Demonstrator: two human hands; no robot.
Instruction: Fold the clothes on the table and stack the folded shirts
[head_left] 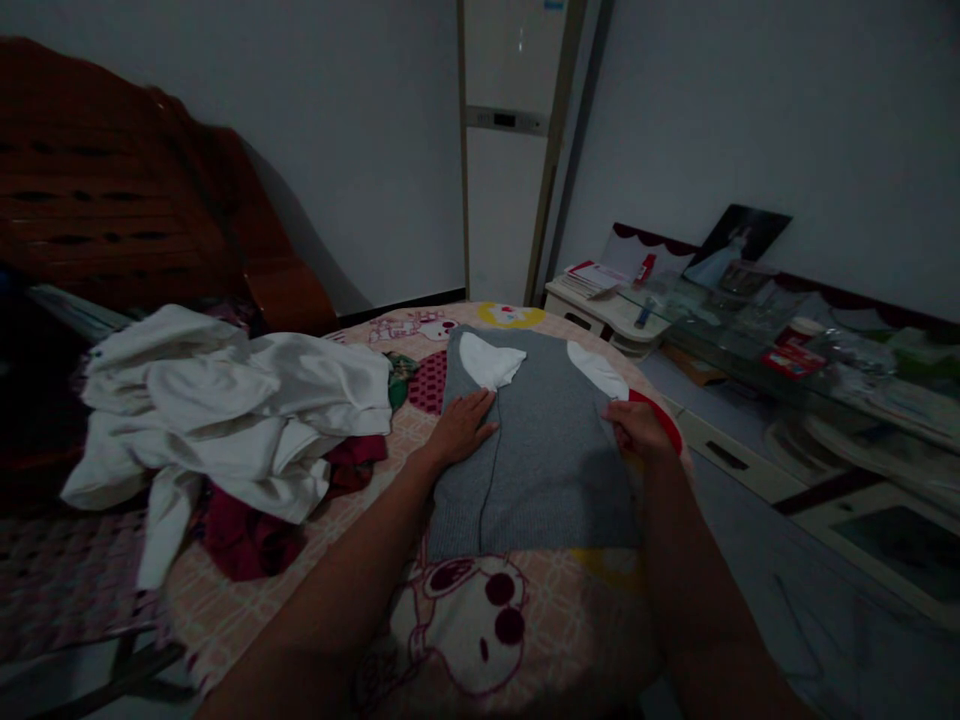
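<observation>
A grey knitted garment [555,450] with white parts at its upper left and upper right lies spread on a round table with a patterned cloth [555,630]. My left hand [466,425] rests flat on the garment's left part, just below the white piece, its fingers stretched toward the middle. At the right edge, below the white strip, my right hand [636,425] has its fingers closed on the grey fabric. A dark line runs down the garment from near my left fingertips to the ribbed hem.
White clothes [262,400] are heaped at the left over dark red cloth [251,535]. Behind them stands a wooden chair back [112,190]. A glass-topped cabinet [720,330] with papers and packages is at the right. A tall white appliance [506,200] stands behind the table.
</observation>
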